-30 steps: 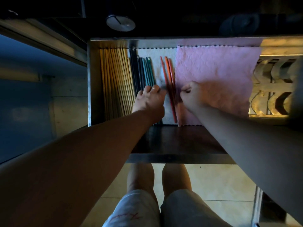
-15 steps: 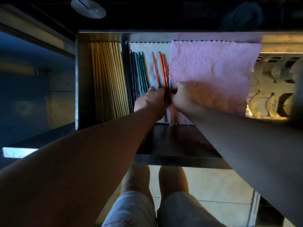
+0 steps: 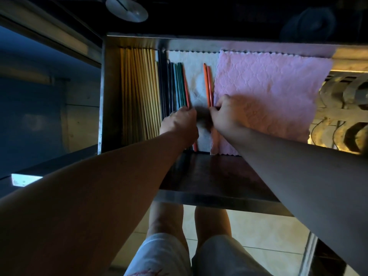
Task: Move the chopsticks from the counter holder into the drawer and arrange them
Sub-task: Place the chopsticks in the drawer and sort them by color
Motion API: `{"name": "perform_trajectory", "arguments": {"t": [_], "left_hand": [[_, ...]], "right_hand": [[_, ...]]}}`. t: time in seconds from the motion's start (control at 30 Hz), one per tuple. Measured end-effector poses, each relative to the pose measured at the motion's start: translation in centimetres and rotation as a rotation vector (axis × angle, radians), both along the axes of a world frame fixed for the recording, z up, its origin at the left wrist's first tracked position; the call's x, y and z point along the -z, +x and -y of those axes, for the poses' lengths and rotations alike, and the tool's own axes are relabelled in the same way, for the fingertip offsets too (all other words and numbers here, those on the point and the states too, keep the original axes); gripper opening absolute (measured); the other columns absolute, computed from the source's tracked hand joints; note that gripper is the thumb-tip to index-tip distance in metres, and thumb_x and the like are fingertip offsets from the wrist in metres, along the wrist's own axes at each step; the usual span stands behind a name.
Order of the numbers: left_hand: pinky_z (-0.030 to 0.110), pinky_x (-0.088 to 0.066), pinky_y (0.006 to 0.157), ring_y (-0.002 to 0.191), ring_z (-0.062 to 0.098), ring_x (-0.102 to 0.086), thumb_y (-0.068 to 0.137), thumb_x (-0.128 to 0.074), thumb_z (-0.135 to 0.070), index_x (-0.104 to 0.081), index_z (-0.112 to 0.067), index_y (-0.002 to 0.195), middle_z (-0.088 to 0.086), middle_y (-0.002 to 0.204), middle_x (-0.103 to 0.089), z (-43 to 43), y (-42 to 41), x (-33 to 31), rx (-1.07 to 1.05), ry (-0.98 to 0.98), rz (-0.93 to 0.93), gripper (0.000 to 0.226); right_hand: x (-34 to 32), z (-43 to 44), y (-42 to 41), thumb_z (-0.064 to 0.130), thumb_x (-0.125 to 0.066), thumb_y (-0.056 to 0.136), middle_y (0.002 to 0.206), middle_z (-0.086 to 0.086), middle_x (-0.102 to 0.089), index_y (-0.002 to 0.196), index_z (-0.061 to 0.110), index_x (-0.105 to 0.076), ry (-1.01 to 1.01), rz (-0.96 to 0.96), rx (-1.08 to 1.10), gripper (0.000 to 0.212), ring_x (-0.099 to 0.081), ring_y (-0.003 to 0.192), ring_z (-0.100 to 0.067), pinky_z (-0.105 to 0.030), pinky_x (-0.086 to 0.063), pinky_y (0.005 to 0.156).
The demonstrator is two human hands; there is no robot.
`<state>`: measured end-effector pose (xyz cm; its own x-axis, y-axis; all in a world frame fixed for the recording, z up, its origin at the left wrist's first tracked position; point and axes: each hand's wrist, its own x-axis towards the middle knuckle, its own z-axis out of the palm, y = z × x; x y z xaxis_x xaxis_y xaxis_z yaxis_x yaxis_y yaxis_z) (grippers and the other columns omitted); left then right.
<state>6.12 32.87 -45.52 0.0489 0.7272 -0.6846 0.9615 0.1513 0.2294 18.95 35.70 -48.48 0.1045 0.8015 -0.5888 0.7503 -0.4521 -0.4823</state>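
Note:
The open metal drawer [image 3: 103, 92] holds rows of chopsticks lying lengthwise: several yellow wooden ones [image 3: 139, 92] at the left, then dark and teal ones [image 3: 175, 86]. One red chopstick [image 3: 186, 90] lies against the teal row, and my left hand [image 3: 179, 124] pinches it. Two orange-red chopsticks [image 3: 208, 84] lie at the edge of the pink cloth, with my right hand [image 3: 227, 116] closed on them. A white cloth [image 3: 196, 76] lines the strip between the two hands.
A pink textured cloth [image 3: 278, 92] covers the drawer's right part. A metal dish rack [image 3: 342, 108] stands to the right. A round metal lid [image 3: 126, 9] sits on the dark counter above. The drawer's dark front panel [image 3: 215, 176] is nearest me, above the tiled floor.
My hands have separated. The left hand slid one red chopstick left against the teal row, while the right hand kept the other two by the pink cloth.

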Motion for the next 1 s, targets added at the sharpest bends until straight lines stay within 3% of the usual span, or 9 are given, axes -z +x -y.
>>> {"name": "perform_trajectory", "arguments": {"t": [0.17,0.27,0.37,0.47,0.53,0.63,0.77,0.9,1.0], "left_hand": [[0.044,-0.049,0.091,0.107,0.026,-0.051,0.095,-0.05,-0.024,-0.06,-0.02,0.107,0.004,0.121,-0.048,0.1,-0.7,-0.7,0.062,0.113,-0.005,0.016],[0.045,-0.037,0.102,0.127,0.028,-0.038,0.098,-0.042,-0.031,-0.056,-0.024,0.123,0.002,0.144,-0.038,0.0,-1.2,-0.9,0.081,0.198,-0.03,0.03],[0.046,-0.019,0.119,0.151,0.024,-0.007,0.1,-0.038,-0.026,-0.018,-0.025,0.155,-0.007,0.165,-0.002,-0.2,-1.6,-0.7,0.105,0.079,-0.031,0.059],[0.046,-0.007,0.123,0.152,0.019,0.011,0.098,-0.041,-0.015,0.007,-0.025,0.157,-0.011,0.163,0.021,0.0,-2.0,-0.6,0.139,-0.041,-0.052,0.077],[0.046,-0.006,0.123,0.151,0.017,0.013,0.096,-0.042,-0.012,0.009,-0.026,0.156,-0.012,0.162,0.023,-0.1,-2.1,-0.7,0.134,-0.044,-0.04,0.08],[0.045,-0.004,0.123,0.151,0.016,0.013,0.097,-0.041,-0.014,0.01,-0.024,0.156,-0.01,0.162,0.023,-0.1,-2.2,-0.9,0.123,-0.061,-0.026,0.079],[0.044,-0.005,0.123,0.151,0.015,0.013,0.094,-0.042,-0.014,0.008,-0.023,0.157,-0.008,0.162,0.023,0.1,-2.7,-1.3,0.105,-0.077,-0.02,0.081],[0.043,-0.003,0.123,0.151,0.015,0.013,0.092,-0.046,-0.01,0.01,-0.026,0.157,-0.009,0.162,0.023,0.5,-3.4,-1.4,0.083,-0.091,-0.028,0.087],[0.043,-0.002,0.122,0.151,0.017,0.013,0.092,-0.046,-0.008,0.01,-0.027,0.156,-0.009,0.163,0.022,0.5,-3.8,-1.4,0.09,-0.081,-0.021,0.087]], "right_hand": [[0.2,-0.5,-0.4,0.014,-0.06,0.085,0.101,-0.01,-0.064,0.099,0.01,-0.056,0.071,-0.016,-0.055,0.016,-0.06,0.091,-0.028,-0.036,-0.049,0.079],[0.5,-1.1,-0.9,0.017,-0.06,0.084,0.105,-0.013,-0.066,0.098,0.012,-0.061,0.064,0.006,-0.054,0.015,-0.062,0.096,-0.031,-0.04,-0.051,0.085],[1.0,-1.8,-1.7,0.021,-0.063,0.085,0.103,-0.013,-0.068,0.098,0.011,-0.064,0.042,0.034,-0.01,0.017,-0.063,0.095,-0.03,-0.04,-0.051,0.087],[1.7,-2.5,-2.4,0.019,-0.061,0.086,0.085,-0.012,-0.058,0.088,0.01,-0.057,-0.007,0.041,-0.017,0.01,-0.055,0.082,-0.022,-0.03,-0.044,0.076],[1.6,-2.9,-2.7,0.013,-0.06,0.084,0.079,-0.012,-0.052,0.082,0.012,-0.051,-0.007,0.012,0.052,0.009,-0.05,0.077,-0.021,-0.029,-0.043,0.072],[0.6,-3.1,-2.7,0.013,-0.057,0.082,0.091,-0.017,-0.065,0.089,0.011,-0.06,0.068,0.018,0.105,0.007,-0.06,0.086,-0.028,-0.036,-0.048,0.082],[-0.2,-2.9,-3.2,0.012,-0.059,0.084,0.095,-0.019,-0.07,0.094,0.003,-0.067,0.11,-0.044,0.022,0.016,-0.064,0.088,-0.03,-0.026,-0.044,0.072],[-0.1,-2.5,-4.3,0.011,-0.06,0.087,0.078,-0.012,-0.061,0.08,0.008,-0.065,0.009,-0.08,-0.055,0.009,-0.056,0.073,-0.021,-0.022,-0.038,0.065],[0.1,-2.3,-4.6,0.015,-0.064,0.086,0.069,-0.013,-0.058,0.075,-0.002,-0.065,-0.024,-0.057,-0.074,0.02,-0.053,0.06,-0.02,-0.022,-0.035,0.056]]}}
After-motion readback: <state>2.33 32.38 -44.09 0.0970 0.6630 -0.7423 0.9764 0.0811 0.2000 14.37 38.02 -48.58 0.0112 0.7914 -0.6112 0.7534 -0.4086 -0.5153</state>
